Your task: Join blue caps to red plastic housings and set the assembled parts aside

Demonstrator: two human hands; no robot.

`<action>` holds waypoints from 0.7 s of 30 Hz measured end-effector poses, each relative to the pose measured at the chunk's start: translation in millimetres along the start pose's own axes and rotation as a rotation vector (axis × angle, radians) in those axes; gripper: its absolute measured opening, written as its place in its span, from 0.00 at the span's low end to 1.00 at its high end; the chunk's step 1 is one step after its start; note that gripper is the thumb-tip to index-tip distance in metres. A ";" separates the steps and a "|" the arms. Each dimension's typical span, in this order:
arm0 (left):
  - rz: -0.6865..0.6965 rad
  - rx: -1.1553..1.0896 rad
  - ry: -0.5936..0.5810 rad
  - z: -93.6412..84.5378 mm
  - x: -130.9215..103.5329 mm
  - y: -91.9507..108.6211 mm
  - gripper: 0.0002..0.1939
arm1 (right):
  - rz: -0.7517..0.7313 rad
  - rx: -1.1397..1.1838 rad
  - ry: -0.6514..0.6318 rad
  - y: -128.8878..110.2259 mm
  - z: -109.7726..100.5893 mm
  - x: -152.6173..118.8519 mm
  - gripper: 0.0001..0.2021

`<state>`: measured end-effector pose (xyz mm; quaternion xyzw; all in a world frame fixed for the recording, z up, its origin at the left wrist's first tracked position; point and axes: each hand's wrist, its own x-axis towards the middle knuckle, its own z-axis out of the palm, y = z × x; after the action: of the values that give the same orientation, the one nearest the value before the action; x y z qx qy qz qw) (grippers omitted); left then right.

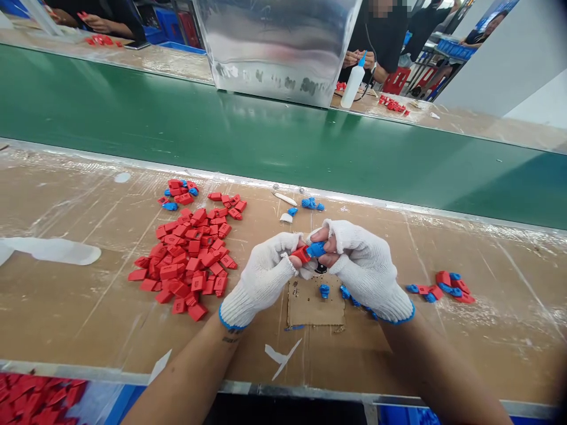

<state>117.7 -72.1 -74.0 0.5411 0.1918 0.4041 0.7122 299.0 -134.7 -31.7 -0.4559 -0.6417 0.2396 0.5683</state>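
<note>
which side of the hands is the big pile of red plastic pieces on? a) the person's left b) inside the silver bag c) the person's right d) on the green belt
a: the big pile of red pieces lies on the cardboard-covered bench to the left of the left hand, apart from it.

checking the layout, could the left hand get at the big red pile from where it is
Probably yes. The red pile lies on the table just left of the left hand, with nothing between them. But that hand's grip is on a red piece, pressed against the blue piece in the right hand.
</note>
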 end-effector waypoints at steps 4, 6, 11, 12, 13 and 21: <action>-0.065 0.021 -0.010 0.9 -0.3 4.6 0.25 | -0.087 -0.117 -0.086 -4.1 -2.2 3.5 0.10; -0.120 0.039 -0.015 0.8 -0.7 9.0 0.25 | -0.151 -0.152 -0.162 -6.2 -4.7 4.2 0.13; -0.183 0.080 -0.042 0.3 -3.9 14.4 0.22 | -0.210 -0.158 -0.274 -8.3 -8.9 4.5 0.16; -0.198 0.050 -0.060 1.2 -5.7 12.8 0.24 | -0.210 -0.120 -0.277 -7.9 -7.7 4.8 0.15; -0.209 -0.003 -0.089 2.7 -7.9 10.0 0.26 | -0.205 -0.075 -0.276 -7.6 -5.3 5.1 0.13; -0.108 0.183 -0.176 5.3 -9.6 -8.9 0.34 | 0.008 0.436 -0.141 -22.5 15.2 -4.2 0.12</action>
<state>119.0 -83.6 -82.0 0.6260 0.1934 0.2967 0.6947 277.3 -145.7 -19.0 -0.3069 -0.6108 0.4063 0.6063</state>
